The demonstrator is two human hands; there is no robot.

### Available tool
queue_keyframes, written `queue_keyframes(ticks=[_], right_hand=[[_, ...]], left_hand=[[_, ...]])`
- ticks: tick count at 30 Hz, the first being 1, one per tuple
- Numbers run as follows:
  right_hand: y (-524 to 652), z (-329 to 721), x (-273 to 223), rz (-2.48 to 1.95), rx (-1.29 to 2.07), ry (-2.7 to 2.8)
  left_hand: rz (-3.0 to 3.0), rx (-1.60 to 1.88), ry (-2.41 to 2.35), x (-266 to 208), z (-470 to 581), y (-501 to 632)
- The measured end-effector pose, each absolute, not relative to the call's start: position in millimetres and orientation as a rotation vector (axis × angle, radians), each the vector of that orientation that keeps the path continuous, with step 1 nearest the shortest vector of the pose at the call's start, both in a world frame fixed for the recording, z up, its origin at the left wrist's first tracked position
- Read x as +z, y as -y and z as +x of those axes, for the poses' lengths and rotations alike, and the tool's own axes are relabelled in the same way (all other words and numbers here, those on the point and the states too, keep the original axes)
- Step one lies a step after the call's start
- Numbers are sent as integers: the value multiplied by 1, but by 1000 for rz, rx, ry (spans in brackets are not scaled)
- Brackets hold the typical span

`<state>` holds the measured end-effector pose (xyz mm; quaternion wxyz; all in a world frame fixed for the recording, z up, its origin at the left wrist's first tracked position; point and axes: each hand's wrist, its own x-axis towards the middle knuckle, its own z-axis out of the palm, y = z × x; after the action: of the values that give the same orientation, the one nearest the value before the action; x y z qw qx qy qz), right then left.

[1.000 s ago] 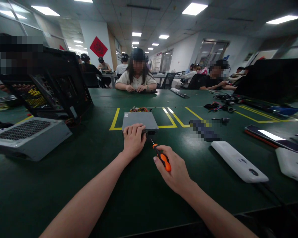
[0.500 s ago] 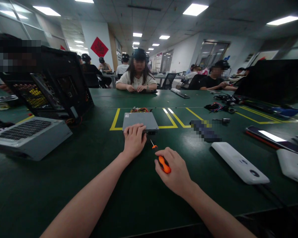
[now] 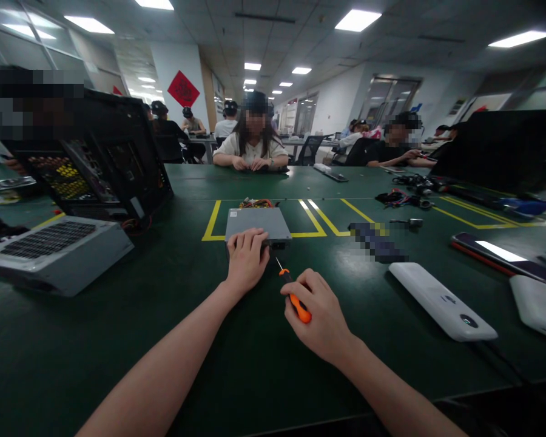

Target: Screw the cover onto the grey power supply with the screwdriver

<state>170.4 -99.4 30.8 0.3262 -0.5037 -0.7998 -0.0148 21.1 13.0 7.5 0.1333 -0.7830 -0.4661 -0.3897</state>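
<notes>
Centrally: box (image 3: 259, 221), mid-frame on the table (image 3: 73, 352), wires (image 3: 257, 204) bunched at its far side — apparently to leave the near face free. Left hand (image 3: 247, 261): fingers bent over the near top edge, thumb a little apart, presumably steadying it; gripping or merely resting, cannot tell. Right hand (image 3: 321, 304): thumb and fingers curled closed on the screwdriver (image 3: 300, 308), likely for aim — tip towards the near face, contact unclear. Power bank (image 3: 440, 300): lower right, well apart, leaving the hands room.

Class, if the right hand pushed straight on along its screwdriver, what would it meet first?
Probably the near side of the grey metal box, close beside the left hand; depth ahead of the screwdriver is unclear.
</notes>
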Motion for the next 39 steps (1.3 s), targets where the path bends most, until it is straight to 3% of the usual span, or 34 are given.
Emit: queue_keyframes(ticks=[6,12,19,25,33,39], right_hand=[[99,170,31,-1428,164,1919],[99,169,30,-1296,-16,2057],[100,169,30,-1425,128,1943],[99,169,31,-1308,-41,2074],[100,168,31,-1431,133,1960],[100,167,31,-1319,-15,2053]], left_hand=[[-2263,-1147,1342,7,21,-14],[-2274,-1139,1345,8,20,-13],[-2275,-1150,1345,7,21,-13],[-2277,-1150,1344,7,21,-14],[-2270,-1143,1345,7,20,-13],[-2273,-1146,1352,8,21,-13]])
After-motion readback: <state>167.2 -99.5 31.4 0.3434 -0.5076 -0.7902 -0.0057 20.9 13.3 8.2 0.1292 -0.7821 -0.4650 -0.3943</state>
